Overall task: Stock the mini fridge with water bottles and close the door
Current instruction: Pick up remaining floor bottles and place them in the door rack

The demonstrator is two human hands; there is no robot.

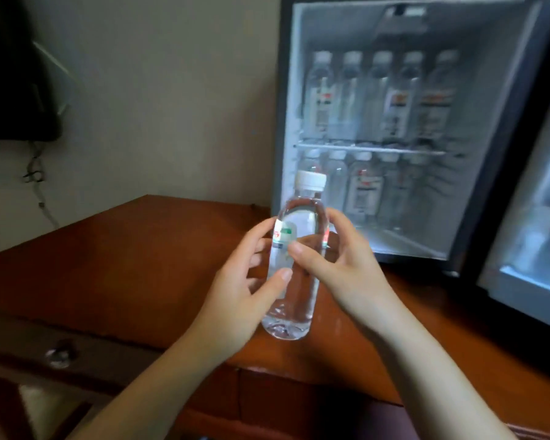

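A clear water bottle [296,300] with a white cap is held upright just above the wooden desk, in front of the open mini fridge [423,23]. My left hand [235,293] curls round its lower body from the left. My right hand [337,265] grips its labelled middle from the right. Inside the fridge, several bottles [378,96] stand in a row on the upper wire shelf [369,149], and several more [362,188] stand below it. The fridge door [534,236] hangs open at the right.
The brown wooden desk [140,249] carries the fridge and has a drawer knob [59,355] at its front left. A dark wall-mounted device [16,77] with a hanging cord is at the upper left. A beige wall lies behind.
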